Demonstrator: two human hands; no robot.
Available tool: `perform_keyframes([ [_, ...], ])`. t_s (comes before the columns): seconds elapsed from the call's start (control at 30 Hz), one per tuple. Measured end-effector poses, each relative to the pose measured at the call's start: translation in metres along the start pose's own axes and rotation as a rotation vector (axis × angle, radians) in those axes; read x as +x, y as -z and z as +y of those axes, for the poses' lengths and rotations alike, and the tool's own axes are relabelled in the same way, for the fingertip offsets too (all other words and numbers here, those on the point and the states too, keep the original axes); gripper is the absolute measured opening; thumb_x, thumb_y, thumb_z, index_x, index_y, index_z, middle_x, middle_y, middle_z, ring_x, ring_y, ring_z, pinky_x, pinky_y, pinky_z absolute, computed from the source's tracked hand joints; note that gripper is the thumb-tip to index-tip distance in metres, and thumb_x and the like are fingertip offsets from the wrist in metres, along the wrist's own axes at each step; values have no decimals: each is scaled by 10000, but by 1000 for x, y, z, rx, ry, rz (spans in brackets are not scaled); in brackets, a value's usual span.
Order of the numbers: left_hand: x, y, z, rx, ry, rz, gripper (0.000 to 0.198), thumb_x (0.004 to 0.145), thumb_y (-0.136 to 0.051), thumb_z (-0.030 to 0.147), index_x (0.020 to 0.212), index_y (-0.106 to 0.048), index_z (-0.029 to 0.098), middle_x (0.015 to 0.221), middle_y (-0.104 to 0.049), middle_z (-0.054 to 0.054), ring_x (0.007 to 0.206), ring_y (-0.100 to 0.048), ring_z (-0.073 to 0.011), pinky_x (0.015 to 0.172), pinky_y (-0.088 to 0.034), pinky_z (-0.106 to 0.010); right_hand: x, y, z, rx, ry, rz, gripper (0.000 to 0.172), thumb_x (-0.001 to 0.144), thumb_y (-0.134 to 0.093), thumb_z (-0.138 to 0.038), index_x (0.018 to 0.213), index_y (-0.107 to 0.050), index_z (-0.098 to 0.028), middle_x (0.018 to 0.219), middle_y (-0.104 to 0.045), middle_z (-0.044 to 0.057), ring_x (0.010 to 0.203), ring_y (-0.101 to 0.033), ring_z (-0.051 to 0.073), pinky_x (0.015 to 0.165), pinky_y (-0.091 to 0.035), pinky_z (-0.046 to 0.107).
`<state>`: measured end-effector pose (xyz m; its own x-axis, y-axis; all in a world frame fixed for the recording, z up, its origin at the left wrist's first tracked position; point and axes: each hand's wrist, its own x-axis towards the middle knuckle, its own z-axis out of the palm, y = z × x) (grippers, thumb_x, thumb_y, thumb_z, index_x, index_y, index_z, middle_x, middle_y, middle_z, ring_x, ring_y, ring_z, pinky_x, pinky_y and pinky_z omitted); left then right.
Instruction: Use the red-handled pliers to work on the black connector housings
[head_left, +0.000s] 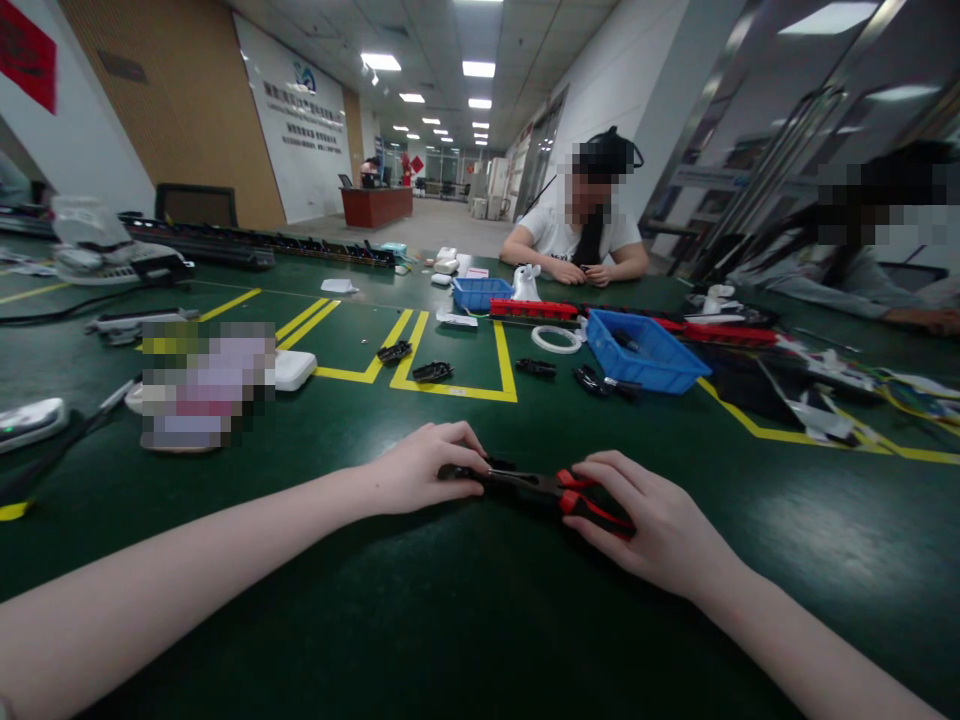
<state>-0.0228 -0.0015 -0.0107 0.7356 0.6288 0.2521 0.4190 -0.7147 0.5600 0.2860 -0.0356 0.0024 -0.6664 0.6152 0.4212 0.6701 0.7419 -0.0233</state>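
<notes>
My right hand is closed round the red-and-black handles of a pair of long-nose pliers. The jaws point left, toward my left hand. Between the thumb and fingers of that hand is a small black part, partly covered by the fingers. The plier tips reach the part's right side; whether they grip it I cannot tell. Beyond my hands lie similar black parts, one inside a yellow-taped outline, another to its left and a third to its right.
A blue bin stands at right, next to a white ring. Farther back is a smaller blue bin. At left lie a phone and a white case. Across the green table sits a person; another is at far right.
</notes>
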Motion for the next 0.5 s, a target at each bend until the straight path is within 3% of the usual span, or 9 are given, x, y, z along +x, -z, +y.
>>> perform_keyframes([
  [0.5,0,1,2,-23,-21,21,226,889,-670,250,1113,-703,233,1121,-608,-58,1008,-606,-203,882,-479,-353,1,0,0,-29,26,15,364,890,-590,-393,1174,-545,-171,1070,-638,116,841,-665,195,703,-575,313],
])
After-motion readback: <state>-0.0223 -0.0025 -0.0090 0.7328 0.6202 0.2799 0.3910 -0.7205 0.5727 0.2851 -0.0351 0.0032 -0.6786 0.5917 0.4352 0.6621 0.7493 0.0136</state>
